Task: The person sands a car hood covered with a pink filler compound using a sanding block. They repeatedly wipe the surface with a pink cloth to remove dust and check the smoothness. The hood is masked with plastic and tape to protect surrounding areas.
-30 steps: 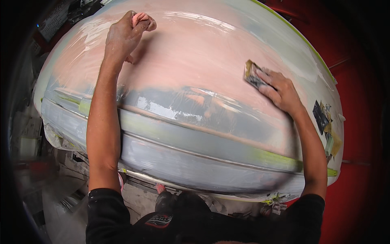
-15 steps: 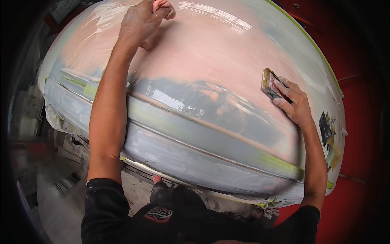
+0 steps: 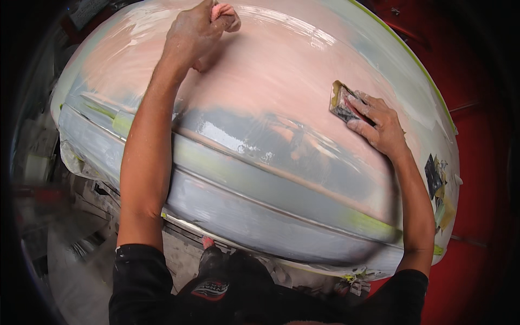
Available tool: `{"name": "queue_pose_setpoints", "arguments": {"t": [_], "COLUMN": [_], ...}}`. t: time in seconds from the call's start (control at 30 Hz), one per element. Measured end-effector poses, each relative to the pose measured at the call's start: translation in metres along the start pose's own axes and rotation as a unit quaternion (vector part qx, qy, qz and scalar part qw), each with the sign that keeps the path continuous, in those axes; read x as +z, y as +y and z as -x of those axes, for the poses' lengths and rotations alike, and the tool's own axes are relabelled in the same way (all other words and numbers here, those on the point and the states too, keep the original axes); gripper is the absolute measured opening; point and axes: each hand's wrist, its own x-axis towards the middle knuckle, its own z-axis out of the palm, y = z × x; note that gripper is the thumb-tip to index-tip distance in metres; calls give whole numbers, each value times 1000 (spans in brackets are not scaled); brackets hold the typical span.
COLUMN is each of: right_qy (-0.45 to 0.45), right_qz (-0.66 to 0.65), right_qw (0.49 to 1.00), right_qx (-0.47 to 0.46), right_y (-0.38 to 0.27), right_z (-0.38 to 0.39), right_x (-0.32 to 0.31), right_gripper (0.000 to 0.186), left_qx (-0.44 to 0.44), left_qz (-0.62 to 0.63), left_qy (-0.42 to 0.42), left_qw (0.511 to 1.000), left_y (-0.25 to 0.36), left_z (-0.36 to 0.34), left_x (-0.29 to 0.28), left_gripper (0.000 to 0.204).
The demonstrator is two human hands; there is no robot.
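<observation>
Grip of the right hand [image 3: 383,127] clasps a block [image 3: 342,106] on the right half of the panel [image 3: 281,70]; the left hand [image 3: 194,33] clutches a pink cloth [image 3: 228,16] toward the panel's far side. A green strip [image 3: 416,60] edges the panel's right.

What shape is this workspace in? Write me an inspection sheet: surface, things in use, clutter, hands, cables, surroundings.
Surface: curved panel, patched pink, grey and whitish, glossy in places.
Things in use: pink cloth and small block, both in hand.
Clutter: dark and tan scraps at the panel's right end.
Hands: left hand grips the cloth; right hand grips the block, apparently against the panel.
Cables: nothing seen.
Surroundings: red surface at right; left side too dim and blurred to itemise.
</observation>
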Motion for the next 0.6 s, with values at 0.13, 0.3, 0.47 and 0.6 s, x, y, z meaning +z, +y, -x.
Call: {"name": "queue_pose_setpoints", "arguments": {"t": [0.13,0.3,0.47,0.6], "right_qy": [44,31,7,48], "right_qz": [36,43,-13,8], "right_qw": [997,999,1000,998], "right_qx": [45,-12,-14,50], "right_y": [66,25,-3,50], "right_z": [-74,-49,-28,-109], "right_x": [1,10,7,11], "right_gripper": [55,53,53,52], "left_qx": [-14,-20,-59,14], "left_qz": [-89,-62,-61,-91], "left_qy": [22,1,-71,0], "left_qw": [996,998,994,996], "left_y": [6,5,17,16], "left_z": [-9,-3,0,2], "left_x": [15,-2,-10,4], "left_gripper": [30,33,39,44]}}
